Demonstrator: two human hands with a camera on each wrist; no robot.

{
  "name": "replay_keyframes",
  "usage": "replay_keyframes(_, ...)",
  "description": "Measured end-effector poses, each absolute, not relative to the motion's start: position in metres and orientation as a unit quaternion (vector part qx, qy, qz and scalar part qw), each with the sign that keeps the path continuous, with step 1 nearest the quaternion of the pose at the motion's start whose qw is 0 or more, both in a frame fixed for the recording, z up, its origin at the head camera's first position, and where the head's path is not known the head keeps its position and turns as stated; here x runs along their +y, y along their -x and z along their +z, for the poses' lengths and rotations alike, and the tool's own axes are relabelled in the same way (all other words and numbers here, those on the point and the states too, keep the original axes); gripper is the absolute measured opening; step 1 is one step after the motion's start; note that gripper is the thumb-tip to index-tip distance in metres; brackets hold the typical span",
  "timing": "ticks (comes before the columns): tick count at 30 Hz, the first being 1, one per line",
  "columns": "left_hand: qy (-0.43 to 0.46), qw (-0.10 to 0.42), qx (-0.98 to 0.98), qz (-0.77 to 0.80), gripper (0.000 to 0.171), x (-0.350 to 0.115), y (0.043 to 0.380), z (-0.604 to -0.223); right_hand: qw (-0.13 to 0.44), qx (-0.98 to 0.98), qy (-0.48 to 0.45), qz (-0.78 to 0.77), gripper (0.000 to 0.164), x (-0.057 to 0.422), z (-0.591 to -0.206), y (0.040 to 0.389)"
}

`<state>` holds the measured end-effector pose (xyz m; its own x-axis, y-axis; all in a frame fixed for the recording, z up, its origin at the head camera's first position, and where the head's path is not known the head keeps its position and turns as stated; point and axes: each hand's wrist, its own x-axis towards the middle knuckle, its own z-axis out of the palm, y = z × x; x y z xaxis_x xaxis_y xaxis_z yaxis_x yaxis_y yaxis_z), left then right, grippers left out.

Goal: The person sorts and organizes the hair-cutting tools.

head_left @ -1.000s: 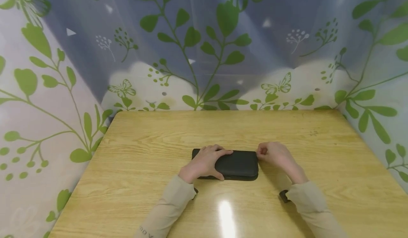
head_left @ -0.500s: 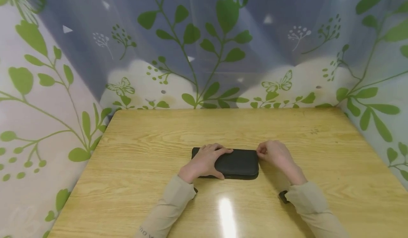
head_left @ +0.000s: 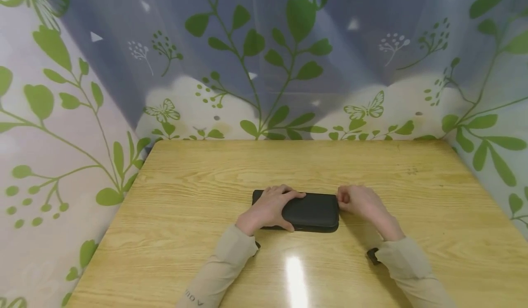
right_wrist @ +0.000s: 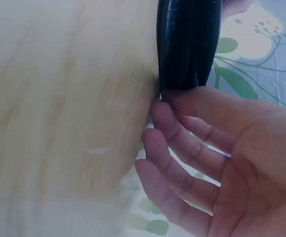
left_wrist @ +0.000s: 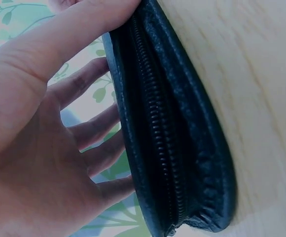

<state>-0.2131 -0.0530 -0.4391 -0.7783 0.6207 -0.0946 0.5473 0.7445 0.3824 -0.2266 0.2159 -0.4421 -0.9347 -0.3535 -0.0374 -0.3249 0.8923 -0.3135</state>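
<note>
black zip case [head_left: 313, 211]: lying flat on wooden table [head_left: 185, 170] | left hand [head_left: 270, 207]: gripping case's left part, fingers spreading over its top | right hand [head_left: 365, 205]: thumb and forefinger pinching at case's right end — exactly which part is hard to tell

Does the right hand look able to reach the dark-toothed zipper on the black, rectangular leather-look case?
Likely yes: the right hand is at the right end of the case; nothing visible blocks the zipper there.

The case [head_left: 315, 211] lies on the table [head_left: 198, 170], left fingers [head_left: 294, 195] over it, right fingers [right_wrist: 183, 142] at its right end.
</note>
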Motion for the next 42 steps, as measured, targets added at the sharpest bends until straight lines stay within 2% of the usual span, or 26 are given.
replay_keyframes(5, -0.314, 0.107, 0.927, 0.176, 0.088, -0.054, 0.212, -0.438, 0.072, 0.968, 0.177, -0.163, 0.013, 0.217, -0.440, 0.226)
replay_keyframes(24, -0.315, 0.104, 0.927, 0.174, 0.088, -0.051, 0.215, -0.438, 0.093, 0.956, 0.210, -0.182, 0.019, 0.231, -0.429, 0.224)
replay_keyframes(34, -0.320, 0.102, 0.926, 0.174, 0.088, -0.052, 0.214, -0.439, 0.091, 0.959, 0.190, -0.188, 0.004, 0.225, -0.434, 0.225)
replay_keyframes(42, -0.321, 0.100, 0.925, 0.177, 0.088, -0.052, 0.213, -0.439, 0.080, 0.961, 0.192, -0.184, 0.008, 0.223, -0.436, 0.225)
